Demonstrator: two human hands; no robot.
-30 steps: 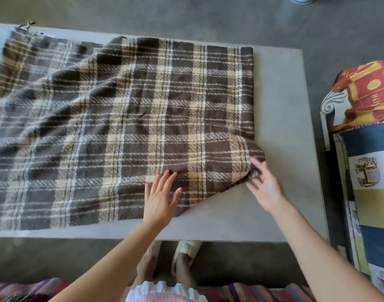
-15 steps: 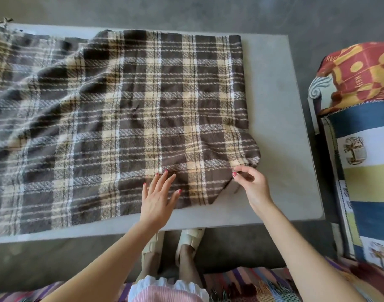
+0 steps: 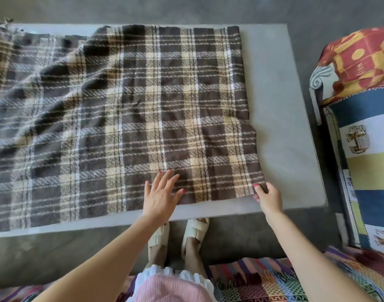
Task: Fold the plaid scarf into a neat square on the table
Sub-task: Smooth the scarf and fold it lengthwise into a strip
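A brown, cream and white plaid scarf (image 3: 130, 118) lies spread over most of the grey table (image 3: 280, 127), wrinkled toward the left and running off the left of the view. My left hand (image 3: 161, 194) rests flat with fingers apart on the scarf's near edge. My right hand (image 3: 267, 196) pinches the scarf's near right corner against the table, thumb on top of the cloth.
A strip of bare table runs along the scarf's right side and near edge. A colourful patterned couch or cushion (image 3: 365, 118) stands close to the table's right end. My sandalled feet (image 3: 178, 234) stand below the near edge; a striped rug (image 3: 263, 280) lies on the floor.
My right hand took hold of the tucked-under right corner and pulled it toward me, so the near edge now lies straighter. My left hand has stayed flat on the cloth.
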